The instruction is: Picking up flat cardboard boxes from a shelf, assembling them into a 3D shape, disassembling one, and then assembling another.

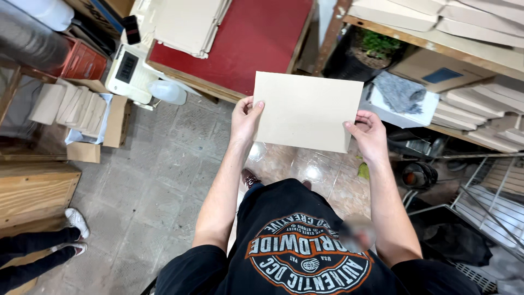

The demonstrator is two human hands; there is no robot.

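A flat tan cardboard sheet (307, 111) is held out in front of me over the floor. My left hand (245, 119) grips its left edge with the thumb on top. My right hand (369, 134) pinches its lower right corner. The sheet hangs level, a little in front of a red-topped table (256, 38) and above my black printed shirt.
Wooden shelves (436, 41) on the right carry stacks of flat cardboard (480, 104) and a grey cloth (401, 92). Folded cardboard pieces (188, 22) lie on the red table. An open box (82, 109) of cardboard stands at left. Another person's legs and white shoes (76, 224) show at lower left.
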